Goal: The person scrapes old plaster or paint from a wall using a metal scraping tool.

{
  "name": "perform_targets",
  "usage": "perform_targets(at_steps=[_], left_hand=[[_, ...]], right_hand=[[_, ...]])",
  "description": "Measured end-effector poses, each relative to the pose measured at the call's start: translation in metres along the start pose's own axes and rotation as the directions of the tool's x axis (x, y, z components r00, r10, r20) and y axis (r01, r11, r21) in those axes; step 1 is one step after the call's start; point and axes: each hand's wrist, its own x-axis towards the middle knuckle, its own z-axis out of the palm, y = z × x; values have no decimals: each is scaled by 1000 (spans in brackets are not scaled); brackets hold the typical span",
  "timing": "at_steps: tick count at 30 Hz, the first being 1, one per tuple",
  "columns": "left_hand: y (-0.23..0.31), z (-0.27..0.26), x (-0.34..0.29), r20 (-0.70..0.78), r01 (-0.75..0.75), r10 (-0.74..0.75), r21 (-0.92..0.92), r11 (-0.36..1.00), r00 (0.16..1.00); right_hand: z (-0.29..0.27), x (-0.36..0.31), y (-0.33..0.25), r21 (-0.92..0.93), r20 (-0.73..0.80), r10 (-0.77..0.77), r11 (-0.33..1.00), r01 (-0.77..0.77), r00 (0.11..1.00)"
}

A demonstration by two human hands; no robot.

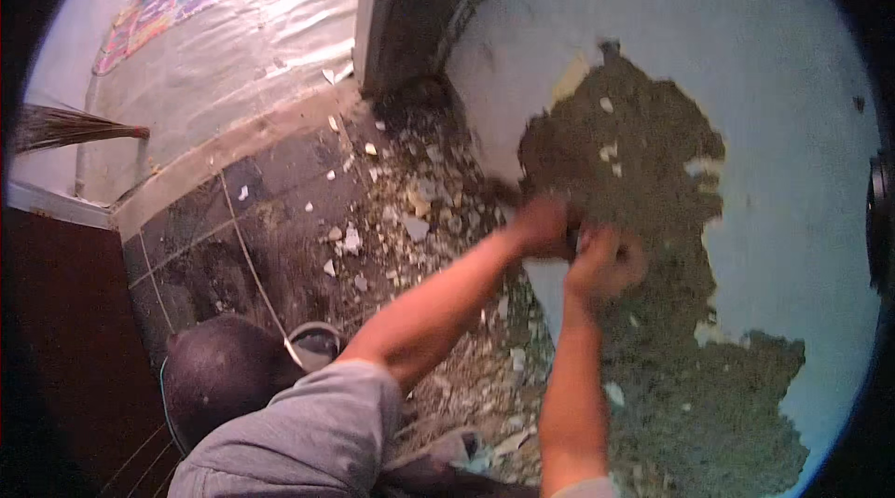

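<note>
My two hands are close together in front of the lower part of a wall whose bare brown patch [643, 153] is ringed by pale blue paint. My left hand [545, 226] is closed and smeared by motion. Just beyond it, a dark blurred shape [503, 192] reaches toward the wall's foot; I cannot tell what it is. My right hand [604, 260] is closed beside the left one, its fingers curled. Whatever it grips is hidden. Broken chips and crumbled plaster [429, 204] lie along the wall's base below my hands.
Dark floor tiles [289, 190] spread to the left, with scattered chips on them. A round pail-like container [315, 341] is beside my left knee. A doorway post [371, 13] stands ahead, a stick broom [84, 128] lies at far left, and a colourful mat [158, 18] is beyond the doorway.
</note>
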Motion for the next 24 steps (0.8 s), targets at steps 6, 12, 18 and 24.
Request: perform_targets(at_steps=[6, 12, 18, 24], left_hand=[[59, 1, -17, -134, -188, 195, 68, 980, 972], [147, -35, -14, -324, -544, 520, 18, 839, 790], [92, -19, 21, -398, -530, 505, 53, 846, 766], [145, -19, 0, -268, -484, 468, 4, 875, 842]], right_hand=[[-51, -5, -27, -440, -76, -431, 824, 358, 899], [-109, 0, -124, 308, -156, -368, 864, 399, 917], [-51, 25, -86, 290, -232, -293, 889, 354, 927], [-97, 17, -127, -720, -8, -768, 449, 530, 640]])
